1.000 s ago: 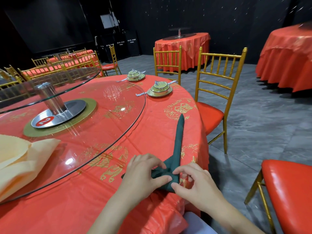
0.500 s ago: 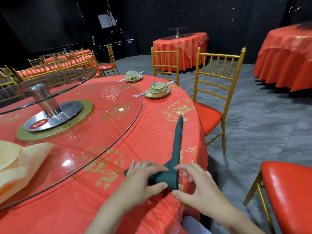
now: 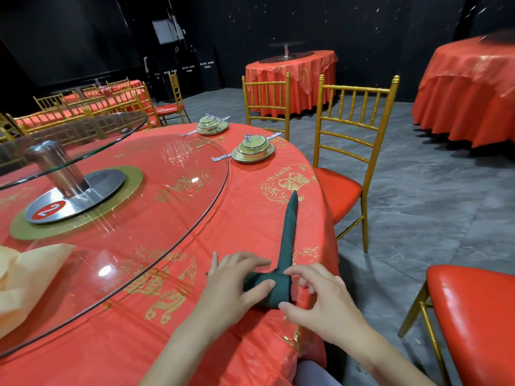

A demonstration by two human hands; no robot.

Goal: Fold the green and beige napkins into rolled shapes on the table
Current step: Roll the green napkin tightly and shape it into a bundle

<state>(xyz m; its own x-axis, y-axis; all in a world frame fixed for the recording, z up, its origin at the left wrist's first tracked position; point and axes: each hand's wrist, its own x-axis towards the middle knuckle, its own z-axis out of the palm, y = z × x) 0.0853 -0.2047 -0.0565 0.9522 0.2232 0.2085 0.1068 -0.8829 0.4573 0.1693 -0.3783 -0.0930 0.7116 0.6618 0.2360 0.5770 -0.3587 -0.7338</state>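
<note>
**Operator:** What are the hands doing?

**Instructor:** The left hand (image 3: pixel 234 285) is curled round the rolled end of the green napkin (image 3: pixel 287 240), fingers on top and thumb on the near side. The right hand (image 3: pixel 320 299) pinches the roll's end face between forefinger and thumb. Both hands are closed narrow on the cloth.

**Operator:** Where does the napkin lie?

**Instructor:** It lies on the red tablecloth (image 3: pixel 250 213) near the table edge. Its unrolled tail points away from the person.

**Operator:** How is this step done well?

**Instructor:** The roll appears to be about half made.
1. Roll along the tail with even pressure from both hands.
2. Square the end face with the right fingertips.
3. Steer away from the edge, since soft cloth probably slackens if released.

**Operator:** What remains?

**Instructor:** The beige napkins (image 3: pixel 33 263) lie unrolled on the glass turntable (image 3: pixel 195 218), farther left.
</note>
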